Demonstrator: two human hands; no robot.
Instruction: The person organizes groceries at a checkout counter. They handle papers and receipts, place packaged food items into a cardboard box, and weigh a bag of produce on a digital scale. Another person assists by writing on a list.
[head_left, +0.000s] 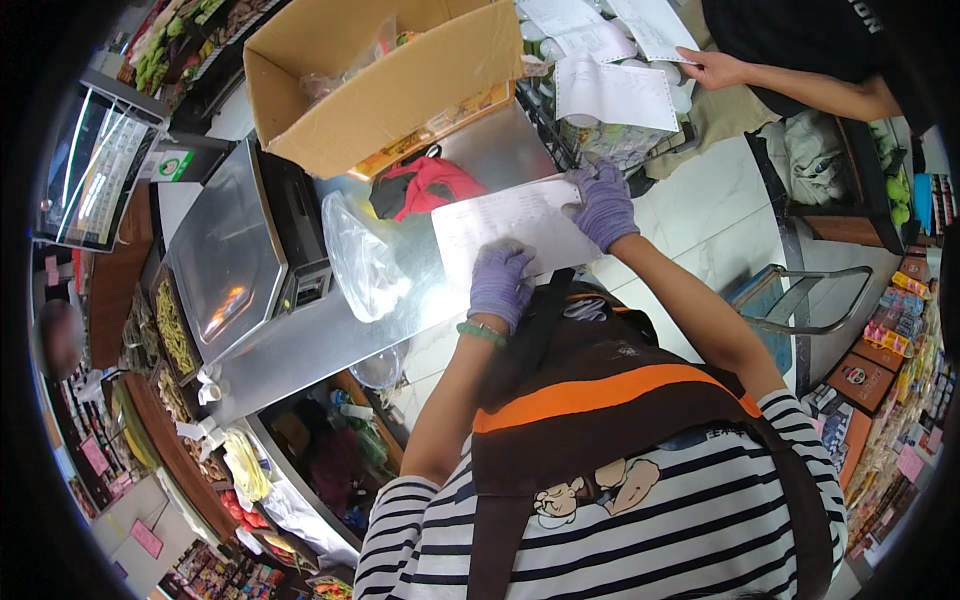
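A white sheet of paper bearing writing lies between my gloved hands at the edge of a metal counter. My left hand, in a purple knit glove with a green bracelet at the wrist, rests on the sheet's lower part; whether its fingers grip it I cannot tell. My right hand, in a matching glove, holds the sheet's right edge. Just beyond the paper lies a red and black cloth item. Left of the sheet is a clear plastic bag.
An open cardboard box stands at the back of the counter. Beside it, a black crate adjoins lidded containers under more papers. Another person's hand holds one paper there. A metal scale-like machine is left; a folding step stool is right.
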